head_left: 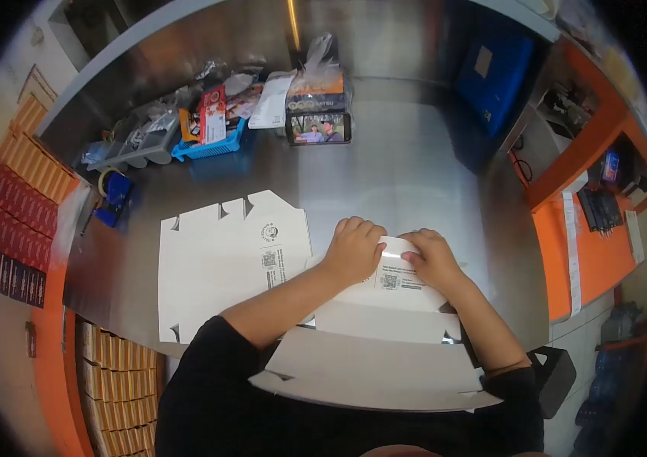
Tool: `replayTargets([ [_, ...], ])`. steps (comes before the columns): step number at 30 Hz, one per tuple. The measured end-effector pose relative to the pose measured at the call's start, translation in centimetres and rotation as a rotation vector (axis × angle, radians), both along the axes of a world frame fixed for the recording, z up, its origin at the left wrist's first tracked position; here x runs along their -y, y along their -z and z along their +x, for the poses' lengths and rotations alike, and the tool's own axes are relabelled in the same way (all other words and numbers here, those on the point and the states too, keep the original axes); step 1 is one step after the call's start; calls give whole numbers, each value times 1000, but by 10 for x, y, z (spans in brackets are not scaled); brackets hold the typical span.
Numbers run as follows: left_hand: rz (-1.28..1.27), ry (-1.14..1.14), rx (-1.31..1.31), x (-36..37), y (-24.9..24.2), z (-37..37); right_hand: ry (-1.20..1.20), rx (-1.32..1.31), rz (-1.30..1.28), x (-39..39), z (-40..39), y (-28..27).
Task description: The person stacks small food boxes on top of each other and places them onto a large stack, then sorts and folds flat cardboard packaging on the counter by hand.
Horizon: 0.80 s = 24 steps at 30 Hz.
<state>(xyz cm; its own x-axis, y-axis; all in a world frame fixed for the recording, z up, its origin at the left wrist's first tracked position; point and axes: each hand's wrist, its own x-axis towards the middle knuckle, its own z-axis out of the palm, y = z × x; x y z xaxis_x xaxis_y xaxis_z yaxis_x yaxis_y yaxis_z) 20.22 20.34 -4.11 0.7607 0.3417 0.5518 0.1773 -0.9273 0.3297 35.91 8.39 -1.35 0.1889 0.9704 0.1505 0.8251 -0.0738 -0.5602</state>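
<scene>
A white printed cardboard blank lies in front of my body, partly folded, with a QR code and small text near its far end. My left hand grips the far edge of this blank, its thumb on top and its fingers curled. On the other side of that edge, my right hand pinches the same blank, thumb over the card. Left of my hands a second white blank lies flat, with notched edges, a round logo and a QR code; my left forearm crosses its lower right part.
A phone showing a video leans on packets at the back. Beside it are a blue basket of packets and grey trays. A blue tape dispenser sits at the left; a blue case stands back right.
</scene>
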Motion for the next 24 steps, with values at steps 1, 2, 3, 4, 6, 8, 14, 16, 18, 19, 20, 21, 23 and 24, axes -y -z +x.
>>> replayTargets([
  [1, -19, -3, -10, -3, 1, 1, 16, -67, 57, -3, 1, 9],
  [2, -81, 17, -15, -6, 3, 3, 8, -76, 33, -6, 2, 14],
  [3, -147, 33, -17, -5, 6, 3, 14, -77, 44, -7, 2, 12],
  [4, -168, 22, -27, -4, 8, 3, 25, -79, 62, -8, 1, 11],
  [6, -143, 40, -10, -8, 7, 8, 30, -84, 69, -12, 3, 15],
  [8, -141, 65, -15, -11, 9, 8, 46, -93, 69, -10, 2, 21],
  [14, 13, 100, 53, -7, 6, 9, -41, 243, 221, -1, -5, 32],
  [16, 73, 121, 87, -3, 5, 8, -100, 318, 217, 3, -11, 27],
  [18, 44, 137, 138, -1, -1, 8, -104, 291, 202, 3, -7, 26],
  [19, 56, 141, 141, -1, -3, 7, -111, 263, 180, 2, -5, 24],
  [20, 53, 137, 105, -2, -4, 7, -105, 268, 191, 2, -2, 21],
  [21, 47, 136, 66, -3, -7, 6, -95, 204, 133, 1, 0, 19],
  [23, 29, 146, 45, -5, -8, 6, -63, 127, 66, 2, 5, 15],
  [24, 5, 152, 25, -7, -8, 7, -82, 44, 66, 3, 10, 11],
])
